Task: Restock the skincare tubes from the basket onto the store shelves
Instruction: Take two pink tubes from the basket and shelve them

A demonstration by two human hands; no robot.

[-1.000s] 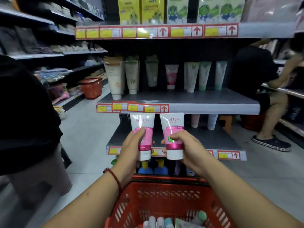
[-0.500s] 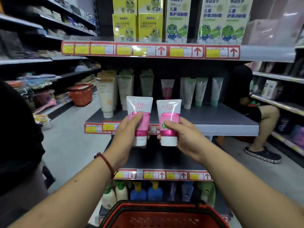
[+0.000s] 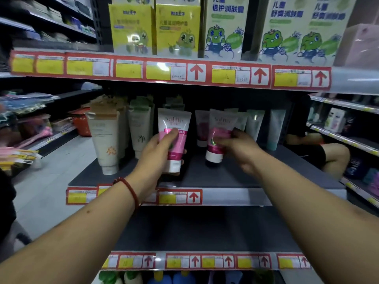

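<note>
Nearest the camera, both forearms reach forward over the lower shelf (image 3: 205, 228), which is bare where it shows. A red cord (image 3: 131, 191) circles the left wrist.

The left hand (image 3: 158, 152) is clenched around the left tube (image 3: 174, 138), thumb across the pink band, cap end down. The cap appears to sit on or just above the middle shelf (image 3: 235, 175), near its front edge; contact cannot be confirmed. The right hand (image 3: 238, 146) grasps the right tube (image 3: 217, 136) from the side, fingers (image 3: 220, 143) wrapped over the pink label. Its cap hangs just above the shelf, further back than the left tube.

Behind both stands the row of stocked tubes (image 3: 254, 125), caps down, with a matching pink tube (image 3: 202, 128) between the two hands. To the left stand the taller cream tubes (image 3: 105, 140). The basket is out of view.

Step in hand, as judged: seating both tubes upright.

1. Lower each tube until the cap rests flat on the shelf.
2. Line both up in front of the matching pink tube, labels facing out.
3. Keep the right knuckles off the green tubes beside them; a nudge could topple the row.
4. Release one hand at a time. Confirm the tube stands before letting go fully.
</note>
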